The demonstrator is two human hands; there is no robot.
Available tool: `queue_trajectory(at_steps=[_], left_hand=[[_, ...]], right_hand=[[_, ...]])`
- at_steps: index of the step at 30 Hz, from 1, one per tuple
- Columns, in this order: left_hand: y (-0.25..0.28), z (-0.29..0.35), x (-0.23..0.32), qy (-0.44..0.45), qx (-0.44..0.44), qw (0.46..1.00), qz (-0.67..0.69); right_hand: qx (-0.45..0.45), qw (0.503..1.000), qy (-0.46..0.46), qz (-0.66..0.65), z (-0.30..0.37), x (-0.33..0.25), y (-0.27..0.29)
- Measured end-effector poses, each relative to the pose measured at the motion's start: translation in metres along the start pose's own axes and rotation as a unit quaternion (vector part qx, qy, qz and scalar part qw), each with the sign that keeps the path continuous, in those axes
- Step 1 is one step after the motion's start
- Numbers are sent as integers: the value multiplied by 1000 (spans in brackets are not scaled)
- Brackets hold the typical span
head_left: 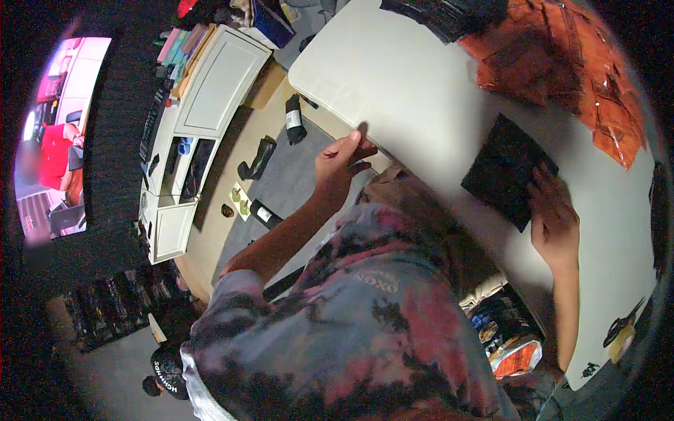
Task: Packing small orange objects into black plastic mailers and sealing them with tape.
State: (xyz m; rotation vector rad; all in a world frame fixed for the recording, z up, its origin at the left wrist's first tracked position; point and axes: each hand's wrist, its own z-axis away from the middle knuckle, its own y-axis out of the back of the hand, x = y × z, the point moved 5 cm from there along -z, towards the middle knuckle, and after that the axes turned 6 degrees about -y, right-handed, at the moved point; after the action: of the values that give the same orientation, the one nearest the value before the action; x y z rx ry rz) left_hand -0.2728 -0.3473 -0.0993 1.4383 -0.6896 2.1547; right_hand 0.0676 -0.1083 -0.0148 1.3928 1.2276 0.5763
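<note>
My right hand (556,219) lies on the near right side of a flat black square (500,168), which looks like folded fabric or a dark packet. Its fingers are stretched out over the square's right corner, while the thumb rests by the lower edge. The square sits at an angle on the white table (393,70). Off to the left, my left hand (342,163) hovers by the table's edge. The fingers there are loosely bent and apart, the thumb near the index fingertip, and nothing shows in them.
Shiny orange plastic packs (562,67) cover the far right of the table, beside a black bundle (449,17). Scissors (623,323) lie at the right edge. Black rolls with white labels (295,121) lie on the floor, near a white cabinet (223,81). Another person's cap (168,368) shows at lower left.
</note>
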Motion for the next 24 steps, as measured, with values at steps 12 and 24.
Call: queue_trajectory(at_steps=[12, 24], left_hand=[[-9, -2, 47, -50, 68, 982, -166], [-163, 16, 145, -348, -394, 805, -274]], right_hand=[[-13, 999, 19, 31, 5, 3, -3], [-9, 998, 38, 56, 3, -3, -7]])
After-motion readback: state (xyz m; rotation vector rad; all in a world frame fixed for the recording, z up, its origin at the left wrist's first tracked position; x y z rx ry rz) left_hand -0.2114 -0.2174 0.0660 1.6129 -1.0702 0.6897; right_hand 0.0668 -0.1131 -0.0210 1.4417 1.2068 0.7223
